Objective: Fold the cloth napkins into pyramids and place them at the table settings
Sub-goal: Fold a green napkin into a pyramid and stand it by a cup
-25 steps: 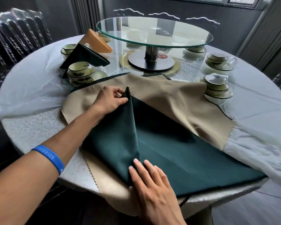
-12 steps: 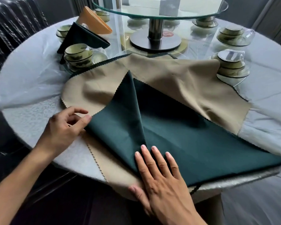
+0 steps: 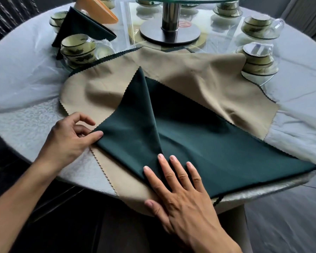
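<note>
While the green napkin (image 3: pixel 199 143) lay across the lower centre of the frame, on top of a tan napkin (image 3: pixel 181 70) spread over the surface (image 3: pixel 26 121), its left half sat folded inward, crease running from the near edge up to a point at mid-frame. Right hand (image 3: pixel 181 196) lay flat at the foot of that crease, fingers (image 3: pixel 173 165) straight and spread wide, pressing the cloth down at the near edge; it gripped nothing. Left hand (image 3: pixel 69 137) sat at the lower left, at the outer left corner of the folded flap; thumb tip rested on the green edge, other fingers loosely curled behind. Whether cloth was pinched between thumb and forefinger, could not tell. The unfolded half stretched away to the lower right, long and flat, well apart from the left hand and nearer the right. Judgement: the matching fold needs that right corner brought up to the point, so the right hand is better placed, with the left taking over the pin. Two finished pyramids, one dark green (image 3: pixel 80 28), one orange (image 3: pixel 98 10), stood at upper left among stacked bowls (image 3: pixel 77 48).
</note>
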A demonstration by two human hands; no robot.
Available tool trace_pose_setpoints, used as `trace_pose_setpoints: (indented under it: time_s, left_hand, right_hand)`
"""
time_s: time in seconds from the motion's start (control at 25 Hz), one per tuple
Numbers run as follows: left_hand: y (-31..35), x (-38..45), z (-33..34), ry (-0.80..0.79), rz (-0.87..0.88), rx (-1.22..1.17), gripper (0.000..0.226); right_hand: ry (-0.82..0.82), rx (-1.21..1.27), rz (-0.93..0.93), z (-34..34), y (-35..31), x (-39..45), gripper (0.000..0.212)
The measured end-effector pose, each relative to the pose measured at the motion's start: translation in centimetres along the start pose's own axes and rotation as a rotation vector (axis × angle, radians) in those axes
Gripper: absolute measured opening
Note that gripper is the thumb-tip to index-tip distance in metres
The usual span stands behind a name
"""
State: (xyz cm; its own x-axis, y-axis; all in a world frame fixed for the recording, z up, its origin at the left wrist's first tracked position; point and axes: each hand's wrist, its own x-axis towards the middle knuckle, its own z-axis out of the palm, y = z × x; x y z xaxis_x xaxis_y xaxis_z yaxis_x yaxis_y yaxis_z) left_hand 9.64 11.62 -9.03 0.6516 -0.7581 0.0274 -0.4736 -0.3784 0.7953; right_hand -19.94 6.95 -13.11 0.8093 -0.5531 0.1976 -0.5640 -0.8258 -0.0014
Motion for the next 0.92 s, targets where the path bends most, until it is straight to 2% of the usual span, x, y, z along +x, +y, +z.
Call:
trace_pose_setpoints:
  time_s: [0.2,0.32,0.44,0.48,0.56,0.6,0.68,0.76,0.84,0.92]
  left_hand:
    - [0.2,-0.4,0.3,0.116,-0.028,0.012,0.036]
    - [-0.2,-0.4,0.3,0.217,-0.002,0.132,0.043]
    - [-0.1,-0.9,-0.3,0.291,0.02,0.18,0.029]
    - [0.3,-1.7,-0.2,0.347,0.097,0.227,0.019]
    - [1.6,-4.7,0.9,0.421,0.36,0.338,0.002]
    - [2.4,-6.8,2.0,0.374,0.49,0.358,0.011]
    - [2.9,-11.6,4.8,0.136,0.711,0.396,0.029]
    - [2.3,-15.2,7.4,-0.049,0.844,0.495,0.047]
    - [1.3,-16.8,8.7,-0.112,0.856,0.616,0.059]
    - [0.8,-16.8,8.8,-0.147,0.794,0.688,0.065]
  right_hand:
    - [0.031,-0.053,-0.1,-0.1,1.7,-3.1,0.068]
    - [0.032,-0.068,-0.109,-0.2,2.1,-3.5,0.069]
    - [0.036,-0.063,-0.108,-0.1,2.0,-3.4,0.07]
    - [0.036,-0.062,-0.108,-0.1,2.0,-3.5,0.071]
    - [0.03,-0.059,-0.108,-0.1,2.0,-3.5,0.072]
    - [0.032,-0.062,-0.107,-0.1,2.0,-3.5,0.072]
    - [0.04,-0.071,-0.108,0.0,1.9,-3.5,0.072]
    - [0.056,-0.071,-0.109,0.1,1.9,-3.5,0.069]
    - [0.066,-0.07,-0.106,0.1,1.9,-3.5,0.068]
    - [0.068,-0.069,-0.101,0.2,2.0,-3.5,0.071]
